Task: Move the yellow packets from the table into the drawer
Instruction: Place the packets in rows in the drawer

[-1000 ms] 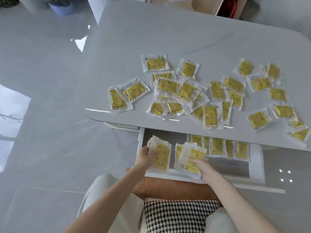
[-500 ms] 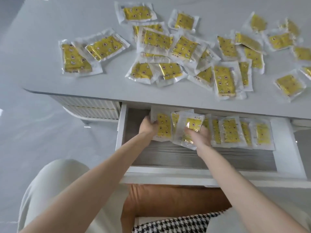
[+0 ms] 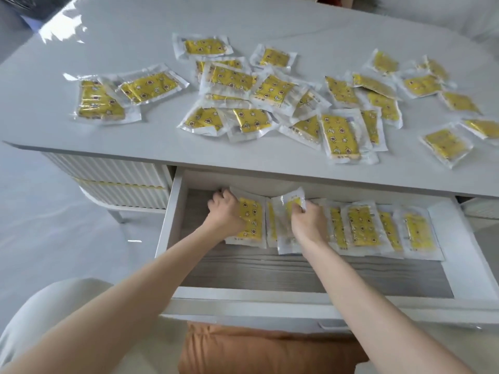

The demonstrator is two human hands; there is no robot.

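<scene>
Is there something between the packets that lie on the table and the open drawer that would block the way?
Nothing visible blocks it. The yellow packets lie near the front edge of the table, and the drawer is pulled open directly below. Both hands are already inside it, left hand and right hand.

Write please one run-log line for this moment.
left hand: on yellow packet in drawer | right hand: gripping packet in drawer row | many packets on table
</scene>
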